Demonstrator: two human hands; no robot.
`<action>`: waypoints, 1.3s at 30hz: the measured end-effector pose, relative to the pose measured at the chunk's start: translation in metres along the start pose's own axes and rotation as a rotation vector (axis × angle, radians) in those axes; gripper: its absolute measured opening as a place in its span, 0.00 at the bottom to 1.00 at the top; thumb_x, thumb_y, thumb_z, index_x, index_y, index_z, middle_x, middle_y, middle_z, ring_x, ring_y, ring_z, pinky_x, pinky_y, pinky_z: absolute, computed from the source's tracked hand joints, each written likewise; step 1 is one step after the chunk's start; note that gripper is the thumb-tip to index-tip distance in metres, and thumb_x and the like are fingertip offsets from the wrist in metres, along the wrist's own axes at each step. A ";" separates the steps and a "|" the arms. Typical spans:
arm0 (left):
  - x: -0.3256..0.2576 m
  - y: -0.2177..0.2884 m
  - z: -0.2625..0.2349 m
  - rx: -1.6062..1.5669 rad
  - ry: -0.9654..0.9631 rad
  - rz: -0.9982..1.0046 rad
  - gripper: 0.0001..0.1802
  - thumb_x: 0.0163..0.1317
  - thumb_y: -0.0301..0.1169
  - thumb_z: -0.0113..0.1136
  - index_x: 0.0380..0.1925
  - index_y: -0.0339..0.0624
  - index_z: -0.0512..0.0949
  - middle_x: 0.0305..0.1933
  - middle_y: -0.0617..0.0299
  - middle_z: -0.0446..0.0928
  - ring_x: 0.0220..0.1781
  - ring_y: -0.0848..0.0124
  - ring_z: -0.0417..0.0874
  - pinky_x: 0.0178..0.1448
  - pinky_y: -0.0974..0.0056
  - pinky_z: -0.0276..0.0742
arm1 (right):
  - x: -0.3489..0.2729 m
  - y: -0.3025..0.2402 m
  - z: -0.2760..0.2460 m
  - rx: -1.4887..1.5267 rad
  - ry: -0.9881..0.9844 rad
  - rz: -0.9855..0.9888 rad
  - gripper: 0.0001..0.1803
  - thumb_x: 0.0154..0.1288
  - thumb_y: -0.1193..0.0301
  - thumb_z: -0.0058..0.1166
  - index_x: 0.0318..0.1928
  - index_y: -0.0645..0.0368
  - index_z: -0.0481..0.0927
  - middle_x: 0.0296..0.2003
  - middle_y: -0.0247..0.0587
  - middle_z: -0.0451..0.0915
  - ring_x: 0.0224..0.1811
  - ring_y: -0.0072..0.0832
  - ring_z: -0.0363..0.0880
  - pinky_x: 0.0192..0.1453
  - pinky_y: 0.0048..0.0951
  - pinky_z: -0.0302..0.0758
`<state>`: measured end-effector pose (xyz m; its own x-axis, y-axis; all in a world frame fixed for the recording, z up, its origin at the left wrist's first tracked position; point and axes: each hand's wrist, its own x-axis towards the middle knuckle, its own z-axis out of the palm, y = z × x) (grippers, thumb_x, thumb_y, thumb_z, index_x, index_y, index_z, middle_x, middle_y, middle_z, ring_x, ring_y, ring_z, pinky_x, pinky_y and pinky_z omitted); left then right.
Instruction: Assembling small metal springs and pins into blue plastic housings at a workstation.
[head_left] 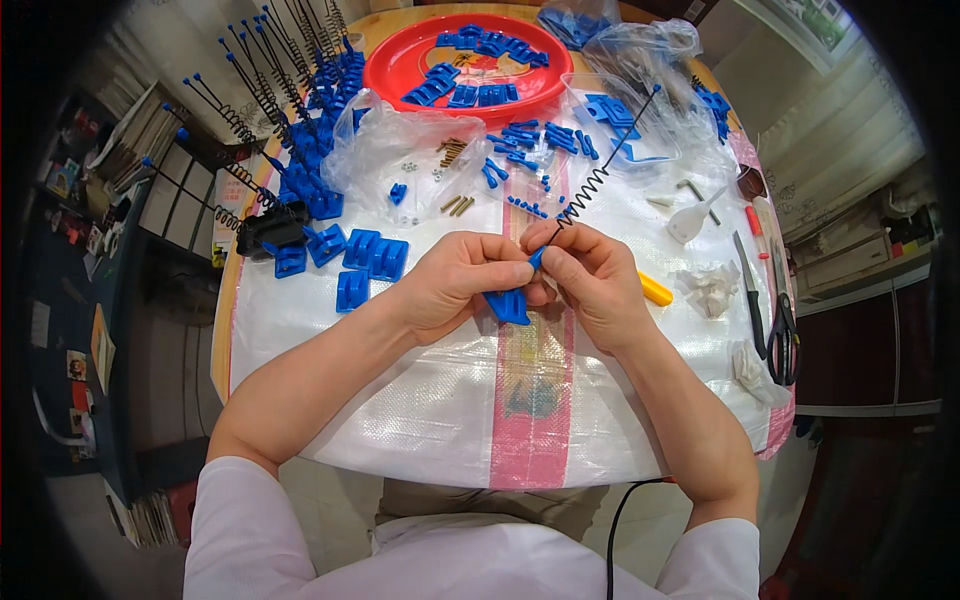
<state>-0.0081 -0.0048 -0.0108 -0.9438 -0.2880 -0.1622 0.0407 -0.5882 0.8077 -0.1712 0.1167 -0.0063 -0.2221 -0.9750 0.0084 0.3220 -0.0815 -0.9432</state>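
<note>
Well inside sheet edge (420,472): L hand (452,285), R hand (600,290) w/ blue pc (509,308)

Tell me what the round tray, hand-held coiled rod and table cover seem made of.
Red tray: probably smooth plastic, evenly colored with slight sheen. Coiled rod: likely matte black metal wire, thin yet springlike. White table cover: apparently woven plastic, its crosshatched weave shining.

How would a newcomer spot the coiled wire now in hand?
Over the white woven sheet, find the left hand and right hand meeting near the middle. From between them, a black coiled wire slants up and right to a small blue tip. Unlike the crowd of similar wires at upper left, this one is hand-held and leans right.
</note>
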 end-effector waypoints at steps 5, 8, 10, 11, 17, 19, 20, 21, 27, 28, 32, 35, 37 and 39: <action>0.001 -0.001 0.000 0.000 -0.008 0.002 0.10 0.67 0.28 0.63 0.43 0.32 0.81 0.39 0.53 0.85 0.43 0.68 0.87 0.52 0.64 0.83 | 0.001 0.003 -0.006 -0.045 -0.002 -0.044 0.08 0.73 0.74 0.56 0.48 0.64 0.80 0.37 0.33 0.82 0.32 0.15 0.79 0.37 0.17 0.77; 0.000 -0.001 0.000 -0.001 -0.015 0.001 0.10 0.67 0.28 0.63 0.44 0.32 0.81 0.39 0.53 0.86 0.43 0.67 0.88 0.53 0.64 0.83 | 0.000 0.002 -0.005 -0.030 0.005 -0.053 0.08 0.73 0.74 0.56 0.48 0.64 0.80 0.37 0.34 0.82 0.32 0.15 0.79 0.36 0.17 0.76; 0.000 -0.001 -0.001 -0.014 -0.024 -0.003 0.11 0.67 0.28 0.63 0.44 0.31 0.81 0.39 0.53 0.86 0.45 0.66 0.88 0.55 0.64 0.83 | 0.000 0.001 -0.001 -0.009 0.027 -0.054 0.08 0.73 0.74 0.56 0.48 0.64 0.80 0.37 0.34 0.82 0.31 0.14 0.79 0.36 0.17 0.76; -0.001 -0.001 -0.001 -0.014 -0.019 -0.005 0.10 0.67 0.28 0.63 0.44 0.31 0.81 0.39 0.53 0.86 0.45 0.66 0.88 0.54 0.64 0.83 | -0.001 -0.001 -0.001 -0.017 0.021 -0.042 0.08 0.73 0.75 0.57 0.48 0.64 0.80 0.37 0.34 0.82 0.32 0.15 0.79 0.37 0.17 0.77; 0.000 0.000 0.004 0.025 0.023 -0.006 0.10 0.67 0.28 0.63 0.44 0.33 0.80 0.37 0.53 0.85 0.43 0.65 0.88 0.53 0.61 0.84 | 0.003 0.002 -0.006 -0.024 0.032 -0.147 0.10 0.72 0.74 0.57 0.50 0.66 0.80 0.43 0.36 0.83 0.43 0.20 0.81 0.50 0.24 0.78; 0.000 -0.001 0.004 0.030 0.019 0.016 0.09 0.67 0.27 0.63 0.42 0.33 0.79 0.36 0.53 0.84 0.41 0.64 0.88 0.50 0.61 0.85 | 0.005 0.000 -0.011 -0.045 0.053 -0.179 0.12 0.72 0.73 0.58 0.52 0.66 0.79 0.46 0.38 0.83 0.46 0.22 0.81 0.55 0.27 0.77; -0.001 0.001 0.004 0.036 0.031 0.002 0.08 0.66 0.27 0.63 0.42 0.33 0.79 0.36 0.53 0.84 0.40 0.64 0.88 0.48 0.60 0.86 | 0.005 -0.001 -0.011 -0.008 0.071 -0.203 0.13 0.72 0.73 0.58 0.53 0.66 0.79 0.46 0.39 0.83 0.47 0.23 0.81 0.55 0.27 0.77; -0.002 0.005 0.004 0.043 0.040 -0.011 0.08 0.66 0.27 0.64 0.41 0.33 0.79 0.35 0.53 0.84 0.39 0.64 0.88 0.46 0.60 0.86 | 0.006 -0.005 -0.008 0.028 0.090 -0.229 0.15 0.72 0.72 0.58 0.54 0.66 0.78 0.47 0.40 0.83 0.47 0.23 0.81 0.55 0.28 0.77; 0.000 0.009 0.002 0.153 0.115 0.056 0.08 0.66 0.26 0.63 0.41 0.33 0.78 0.34 0.55 0.82 0.33 0.68 0.85 0.37 0.64 0.83 | 0.013 -0.005 -0.026 0.034 0.126 -0.297 0.16 0.76 0.68 0.54 0.58 0.65 0.76 0.48 0.42 0.81 0.50 0.27 0.80 0.55 0.32 0.77; 0.000 0.009 0.003 0.170 0.137 0.069 0.08 0.66 0.26 0.63 0.41 0.34 0.78 0.33 0.56 0.82 0.33 0.69 0.84 0.36 0.66 0.82 | 0.013 -0.005 -0.026 0.049 0.140 -0.302 0.16 0.75 0.68 0.56 0.57 0.66 0.77 0.47 0.42 0.82 0.48 0.26 0.80 0.54 0.30 0.78; 0.000 0.006 0.007 0.250 0.238 0.164 0.08 0.65 0.25 0.64 0.42 0.35 0.78 0.34 0.60 0.81 0.32 0.75 0.82 0.35 0.70 0.78 | 0.015 -0.005 -0.029 0.052 0.156 -0.310 0.17 0.75 0.68 0.57 0.56 0.67 0.77 0.46 0.42 0.82 0.46 0.25 0.81 0.52 0.28 0.79; 0.001 0.004 0.004 0.372 0.315 0.221 0.08 0.65 0.26 0.65 0.41 0.36 0.79 0.35 0.62 0.81 0.32 0.79 0.80 0.34 0.72 0.76 | 0.015 -0.006 -0.027 0.031 0.169 -0.298 0.17 0.75 0.68 0.57 0.56 0.67 0.77 0.46 0.42 0.82 0.46 0.25 0.81 0.52 0.28 0.79; 0.001 0.004 0.002 0.425 0.328 0.225 0.08 0.64 0.25 0.65 0.41 0.36 0.79 0.36 0.64 0.81 0.32 0.81 0.79 0.34 0.73 0.76 | 0.014 -0.007 -0.028 0.050 0.173 -0.306 0.17 0.75 0.68 0.56 0.56 0.68 0.77 0.46 0.42 0.82 0.46 0.24 0.81 0.52 0.28 0.79; 0.003 0.003 0.004 0.494 0.374 0.299 0.07 0.64 0.25 0.65 0.41 0.36 0.79 0.35 0.64 0.80 0.31 0.82 0.77 0.34 0.74 0.72 | 0.015 -0.008 -0.029 0.056 0.192 -0.325 0.17 0.76 0.68 0.56 0.57 0.68 0.76 0.46 0.42 0.82 0.45 0.24 0.82 0.51 0.28 0.79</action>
<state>-0.0118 -0.0042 -0.0069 -0.7349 -0.6782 -0.0050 0.0441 -0.0551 0.9975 -0.2039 0.1090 -0.0079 -0.4879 -0.8401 0.2370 0.2546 -0.3967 -0.8820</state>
